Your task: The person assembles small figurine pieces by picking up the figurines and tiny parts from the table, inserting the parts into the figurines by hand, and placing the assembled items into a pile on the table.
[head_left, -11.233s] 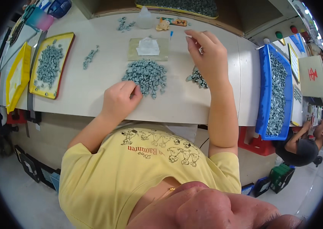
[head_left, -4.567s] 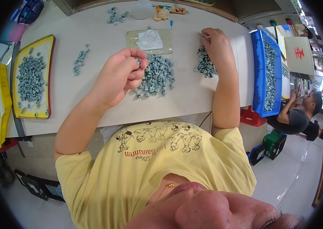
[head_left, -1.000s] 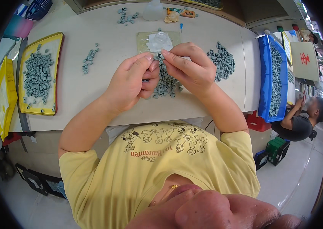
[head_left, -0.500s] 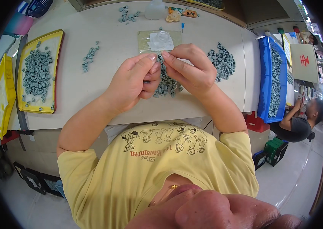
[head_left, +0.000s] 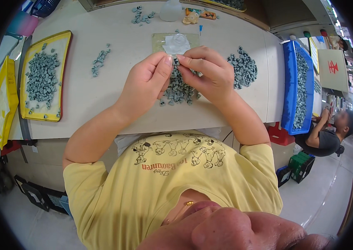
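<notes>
Above the worktable, my left hand [head_left: 146,79] and my right hand [head_left: 210,74] meet fingertip to fingertip. Between their pinched thumbs and forefingers is a small grey-green piece with a dark part [head_left: 175,62], partly covered by the fingers. Directly beneath lies a pile of similar grey-green pieces [head_left: 179,92], some hidden by the hands. Just beyond the fingertips, a yellowish flat pad [head_left: 157,41] carries white paper and a small clear round dish [head_left: 178,38]. To the right of my right hand sits another heap of pieces with dark parts [head_left: 243,68].
Left stands a yellow tray [head_left: 66,62] of pieces, with a loose cluster [head_left: 100,61] beside it. A blue bin [head_left: 287,83] of pieces is at the right. Farther back are a translucent bottle [head_left: 170,11] and a blue needle tip [head_left: 200,29]. A co-worker [head_left: 324,133] sits far right.
My left hand has turned, its lower fingers now tucked behind the thumb, and more of the pile shows beneath. Both hands still meet at the fingertips.
</notes>
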Available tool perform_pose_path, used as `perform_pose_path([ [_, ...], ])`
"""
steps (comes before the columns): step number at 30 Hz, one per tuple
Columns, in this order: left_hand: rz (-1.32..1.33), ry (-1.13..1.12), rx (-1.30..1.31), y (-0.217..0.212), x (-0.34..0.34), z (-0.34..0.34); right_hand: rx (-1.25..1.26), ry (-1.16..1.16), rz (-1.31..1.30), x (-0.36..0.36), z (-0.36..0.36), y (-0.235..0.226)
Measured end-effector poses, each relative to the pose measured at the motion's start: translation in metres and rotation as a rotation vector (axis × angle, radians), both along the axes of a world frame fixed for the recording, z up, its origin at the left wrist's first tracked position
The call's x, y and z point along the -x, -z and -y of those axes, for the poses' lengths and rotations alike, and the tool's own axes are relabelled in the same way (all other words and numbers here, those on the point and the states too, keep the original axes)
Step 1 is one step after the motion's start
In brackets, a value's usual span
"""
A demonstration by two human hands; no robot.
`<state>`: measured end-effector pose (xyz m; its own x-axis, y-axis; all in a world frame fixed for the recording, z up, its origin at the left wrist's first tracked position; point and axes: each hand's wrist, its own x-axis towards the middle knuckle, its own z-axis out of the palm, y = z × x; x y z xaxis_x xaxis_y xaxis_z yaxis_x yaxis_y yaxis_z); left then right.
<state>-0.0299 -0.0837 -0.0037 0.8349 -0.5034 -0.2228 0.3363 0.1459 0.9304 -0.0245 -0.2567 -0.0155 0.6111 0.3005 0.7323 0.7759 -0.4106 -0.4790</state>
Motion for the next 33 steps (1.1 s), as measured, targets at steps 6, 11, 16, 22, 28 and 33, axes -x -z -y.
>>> perform_pose_path([
  [6, 0.113, -0.036, -0.051, 0.005, 0.006, 0.001, -0.016, 0.039, -0.048, 0.002, -0.002, 0.004],
  [11, 0.205, -0.030, -0.085, 0.008, 0.007, 0.002, -0.020, 0.025, -0.062, 0.001, 0.000, 0.006],
  [16, 0.156, 0.009, 0.005, 0.006, 0.007, 0.000, -0.070, -0.090, -0.079, -0.001, 0.003, 0.008],
  [22, 0.190, 0.026, -0.006, 0.005, 0.008, -0.002, -0.058, -0.109, 0.038, -0.003, 0.002, 0.006],
  [28, 0.162, -0.005, 0.008, 0.002, 0.007, 0.002, -0.044, 0.022, -0.023, 0.004, -0.004, 0.000],
  [33, 0.000, 0.074, 0.084, -0.002, 0.003, -0.003, -0.024, 0.044, -0.018, 0.004, -0.004, -0.002],
])
